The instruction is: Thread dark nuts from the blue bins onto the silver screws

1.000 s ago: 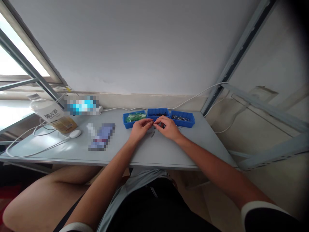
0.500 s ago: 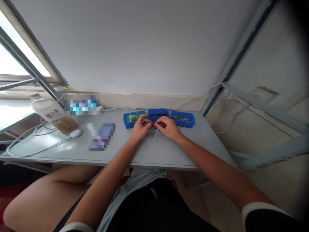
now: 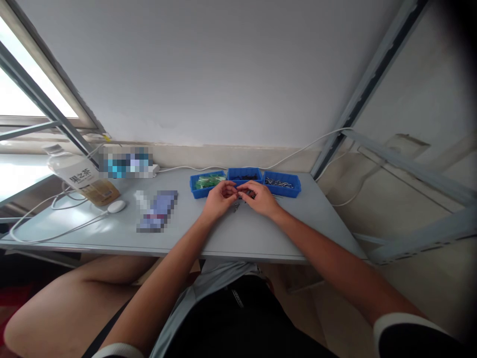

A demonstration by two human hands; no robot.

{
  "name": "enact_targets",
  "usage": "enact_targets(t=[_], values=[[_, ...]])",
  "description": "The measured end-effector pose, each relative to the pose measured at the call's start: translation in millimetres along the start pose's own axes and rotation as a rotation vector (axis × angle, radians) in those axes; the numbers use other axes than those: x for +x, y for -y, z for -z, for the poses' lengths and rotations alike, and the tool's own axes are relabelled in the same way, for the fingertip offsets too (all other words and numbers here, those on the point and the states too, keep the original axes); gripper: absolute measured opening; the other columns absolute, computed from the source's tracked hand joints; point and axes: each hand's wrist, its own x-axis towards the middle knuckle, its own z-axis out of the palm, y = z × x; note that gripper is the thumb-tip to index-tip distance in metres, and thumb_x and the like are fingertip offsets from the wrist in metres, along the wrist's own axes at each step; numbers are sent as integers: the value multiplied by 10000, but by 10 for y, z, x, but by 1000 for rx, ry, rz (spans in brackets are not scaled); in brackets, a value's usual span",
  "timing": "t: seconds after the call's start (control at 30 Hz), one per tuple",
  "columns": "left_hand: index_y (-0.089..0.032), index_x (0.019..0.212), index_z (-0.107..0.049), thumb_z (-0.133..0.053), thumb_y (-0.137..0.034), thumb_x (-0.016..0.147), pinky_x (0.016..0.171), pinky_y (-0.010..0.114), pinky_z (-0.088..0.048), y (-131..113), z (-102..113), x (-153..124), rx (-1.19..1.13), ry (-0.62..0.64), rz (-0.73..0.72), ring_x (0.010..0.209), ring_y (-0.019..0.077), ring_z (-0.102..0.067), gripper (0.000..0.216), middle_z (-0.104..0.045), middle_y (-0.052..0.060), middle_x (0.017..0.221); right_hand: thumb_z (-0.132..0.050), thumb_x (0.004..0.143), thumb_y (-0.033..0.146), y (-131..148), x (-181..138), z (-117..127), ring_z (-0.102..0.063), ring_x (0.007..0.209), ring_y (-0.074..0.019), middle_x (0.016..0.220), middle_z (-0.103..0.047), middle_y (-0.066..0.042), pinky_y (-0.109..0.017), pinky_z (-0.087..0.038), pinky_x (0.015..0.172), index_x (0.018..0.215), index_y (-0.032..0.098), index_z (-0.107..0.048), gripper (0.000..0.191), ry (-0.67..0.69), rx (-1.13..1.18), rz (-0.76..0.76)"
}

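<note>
My left hand (image 3: 219,198) and my right hand (image 3: 260,197) meet over the grey table (image 3: 242,233), fingertips pinched together on a small dark part (image 3: 238,193) too tiny to name. A little metal piece (image 3: 235,207) lies on the table just below them. Right behind my hands stand three blue trays: the left tray (image 3: 207,182) holds green pieces, the middle tray (image 3: 244,175) holds dark bits, the right tray (image 3: 283,183) holds metal parts.
A drink bottle (image 3: 80,175) lies on its side at the far left, beside a white puck (image 3: 116,206) with a white cable (image 3: 48,233). A blurred flat object (image 3: 158,211) lies left of my hands. A metal frame post (image 3: 357,94) rises at right.
My hands stay together in front of the trays. The fingertips have shifted slightly around the small part; nothing else has moved.
</note>
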Motion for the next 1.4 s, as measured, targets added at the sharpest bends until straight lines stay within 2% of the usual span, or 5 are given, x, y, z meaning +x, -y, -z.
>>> enact_targets(t=[0.4,0.57,0.77,0.97,1.4], values=[[-173,1205,-646,-788,-255,808,904,368,-597,15,17,3,23,-40,-62,959,191,-719,430,-725,90,1041,-723,852,221,5,-2,-28,-681,752,-170,926,-784,-64,-288,-530,710,996,172,-781,163,39,-7,-158],[-164,1209,-659,-828,-320,803,911,380,-595,-48,5,-10,-18,-24,-46,955,200,-723,467,-734,96,1034,-675,907,293,11,-22,-25,-674,753,-179,887,-786,-55,-300,-516,736,970,179,-781,168,87,-12,-167],[-175,1177,-749,-818,-451,817,819,343,-572,-107,36,-8,100,-21,-18,904,205,-707,458,-752,115,1114,-536,1004,398,-23,-7,-43,-687,795,-166,950,-754,-51,-279,-517,691,1047,190,-720,281,125,249,-260],[-207,1002,-821,-790,-463,844,980,395,-537,-104,72,6,136,-4,-109,1072,252,-691,303,-763,102,1109,-525,1003,518,-51,1,-82,-639,728,-159,881,-692,-42,-240,-445,517,1007,202,-649,339,136,416,-338],[-191,976,-800,-847,-460,779,885,367,-572,-76,71,11,18,42,-11,928,222,-703,338,-763,85,1016,-599,958,355,-34,-11,-70,-693,760,-166,866,-741,-28,-297,-541,768,973,179,-683,196,160,285,-259]])
